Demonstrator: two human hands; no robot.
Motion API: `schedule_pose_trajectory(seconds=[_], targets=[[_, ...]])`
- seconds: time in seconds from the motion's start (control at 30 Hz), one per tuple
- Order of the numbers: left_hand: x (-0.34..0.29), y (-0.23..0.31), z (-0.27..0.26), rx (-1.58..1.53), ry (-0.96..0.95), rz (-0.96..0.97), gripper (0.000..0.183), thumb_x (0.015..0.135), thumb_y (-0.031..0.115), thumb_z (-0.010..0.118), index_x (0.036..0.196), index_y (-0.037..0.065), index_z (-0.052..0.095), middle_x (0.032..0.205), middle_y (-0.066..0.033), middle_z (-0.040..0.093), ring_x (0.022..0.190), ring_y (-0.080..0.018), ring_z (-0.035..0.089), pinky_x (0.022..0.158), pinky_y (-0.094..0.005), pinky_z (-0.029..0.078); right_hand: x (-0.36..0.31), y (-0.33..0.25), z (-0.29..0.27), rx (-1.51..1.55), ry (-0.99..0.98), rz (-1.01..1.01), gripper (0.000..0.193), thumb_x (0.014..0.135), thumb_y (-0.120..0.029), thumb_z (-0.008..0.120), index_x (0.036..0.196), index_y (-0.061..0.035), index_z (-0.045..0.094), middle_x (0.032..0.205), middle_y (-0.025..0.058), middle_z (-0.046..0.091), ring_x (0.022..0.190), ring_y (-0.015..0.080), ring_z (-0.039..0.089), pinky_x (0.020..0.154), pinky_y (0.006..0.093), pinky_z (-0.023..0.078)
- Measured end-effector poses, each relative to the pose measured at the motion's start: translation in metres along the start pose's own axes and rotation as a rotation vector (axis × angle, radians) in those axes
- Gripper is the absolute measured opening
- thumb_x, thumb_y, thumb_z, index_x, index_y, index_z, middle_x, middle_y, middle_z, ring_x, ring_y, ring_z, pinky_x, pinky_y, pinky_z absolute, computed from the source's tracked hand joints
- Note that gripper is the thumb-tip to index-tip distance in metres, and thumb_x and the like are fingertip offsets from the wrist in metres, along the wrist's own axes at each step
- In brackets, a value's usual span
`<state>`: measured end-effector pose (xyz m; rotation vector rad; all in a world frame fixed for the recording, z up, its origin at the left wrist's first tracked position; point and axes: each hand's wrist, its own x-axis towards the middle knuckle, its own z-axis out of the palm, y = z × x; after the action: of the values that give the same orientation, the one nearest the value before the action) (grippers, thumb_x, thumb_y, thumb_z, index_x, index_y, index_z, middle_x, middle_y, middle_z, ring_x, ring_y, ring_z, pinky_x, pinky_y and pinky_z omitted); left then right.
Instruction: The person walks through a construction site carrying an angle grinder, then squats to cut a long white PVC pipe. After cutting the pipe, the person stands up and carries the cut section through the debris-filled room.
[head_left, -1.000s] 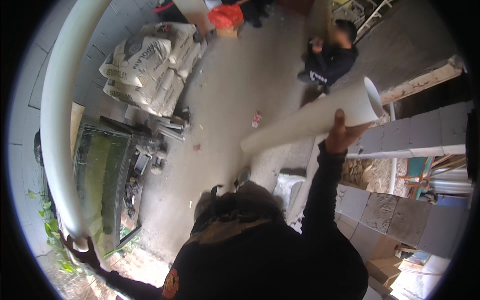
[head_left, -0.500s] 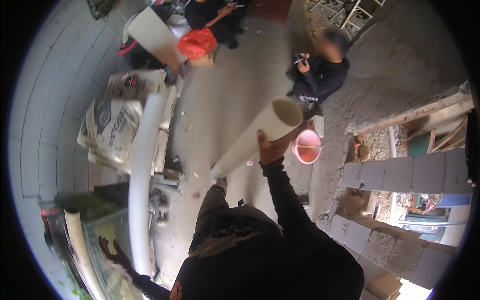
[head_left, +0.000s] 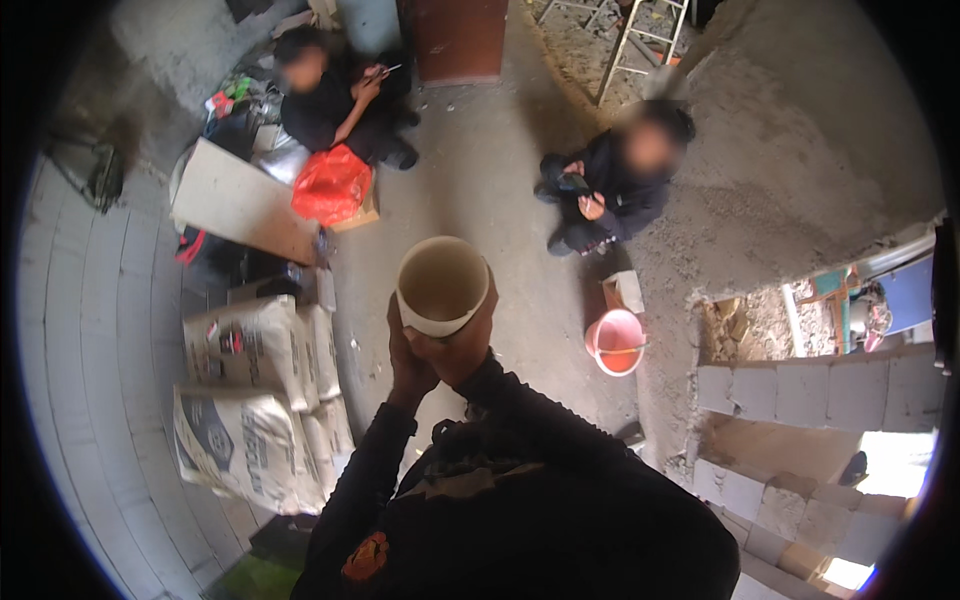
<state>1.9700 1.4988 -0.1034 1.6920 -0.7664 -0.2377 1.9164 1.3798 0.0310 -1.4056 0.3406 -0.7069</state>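
Observation:
A wide off-white plastic pipe stands in front of my body, its round open end facing up toward the view. My left hand wraps the pipe's left and near side. My right hand grips its right and near side, close to the open end. The two hands meet or nearly meet at the front of the pipe. The pipe's lower length is hidden below its rim and my hands.
Stacked cement sacks stand at the left, below a pale board and a red plastic bag. One person sits back left, another at right. A pink bucket and low block walls are to the right.
My left hand has come from the lower left onto the pipe. The pipe has moved left and swung from a slant to end-on. The view has shifted, and the separate long white pipe has left it.

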Motion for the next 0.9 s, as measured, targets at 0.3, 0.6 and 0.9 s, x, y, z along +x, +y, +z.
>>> schedule_pose_trajectory(seconds=[0.3,0.6,0.9], targets=[[0.3,-0.014,-0.01,-0.387,0.198,-0.18,0.053,0.071,-0.001,0.085,0.118,0.001,0.061,0.112,-0.0096,0.066,0.102,-0.0211,0.064,0.086,-0.0373,0.055,0.274,0.045,-0.036,-0.391,-0.296,-0.23,0.099,0.068,-0.018,0.085,0.149,-0.0038,0.031,0.135,0.0209,0.05,0.125,0.036,0.052,0.107,0.0439,0.045],[0.597,-0.042,0.013,0.209,-0.085,0.261,0.045,0.067,0.0,0.083,0.108,0.001,0.064,0.098,-0.006,0.068,0.086,-0.0187,0.064,0.081,-0.0359,0.053,0.487,0.153,-0.147,-0.35,-0.031,0.151,0.038,0.085,0.0,0.067,0.122,-0.0012,0.062,0.097,0.0107,0.069,0.09,0.0178,0.07,0.087,0.0334,0.057],[0.883,-0.092,0.138,-0.171,-0.343,0.071,0.057,0.066,0.007,0.089,0.116,0.001,0.06,0.106,-0.0097,0.066,0.093,-0.018,0.066,0.082,-0.036,0.055,0.627,0.231,-0.266,-0.449,0.59,0.316,0.03,0.086,-0.003,0.065,0.116,0.0008,0.066,0.094,0.0102,0.072,0.086,0.016,0.069,0.078,0.029,0.056]])
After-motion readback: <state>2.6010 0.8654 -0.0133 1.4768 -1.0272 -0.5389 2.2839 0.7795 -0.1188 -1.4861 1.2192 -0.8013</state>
